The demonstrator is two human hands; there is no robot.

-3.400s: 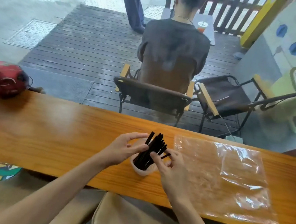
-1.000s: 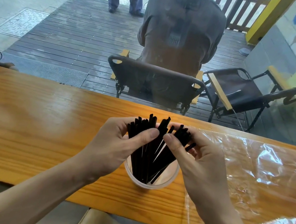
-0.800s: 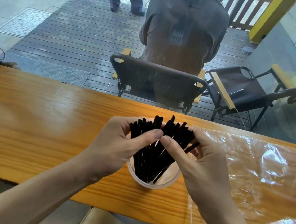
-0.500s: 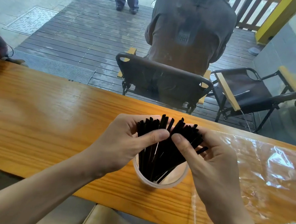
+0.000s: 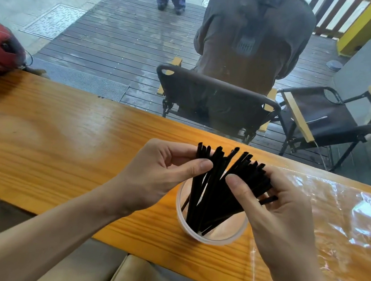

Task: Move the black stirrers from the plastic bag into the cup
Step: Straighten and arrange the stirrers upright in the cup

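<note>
Since the earliest frame the view has drawn in close over the cup (image 5: 209,235), and the hands have shifted from picking at the bundle to fanning its top: the stirrers (image 5: 216,188), which leaned as one tight sheaf, now splay in two groups with a gap opening between the thumbs. Over the last second little else changes; the cup stands on the same spot of the worktop (image 5: 55,141) and the plastic bag (image 5: 339,225) lies flat to its right.

The left hand (image 5: 153,178) pinches the left group of stirrers between thumb and fingers near their upper ends. The right hand (image 5: 271,207) is closed on the right group, thumb pressed on the front and fingers curled behind, its heel lying over the near edge of the bag. The two hands sit just beside each other, not touching.

The lower ends of the stirrers rest inside the cup, their tops well above the rim. The bag looks empty: nothing black shows through the clear film, though its far right part runs out of view. In my judgement the transfer itself is done, and what is left is only to settle the bundle and let go.
</note>
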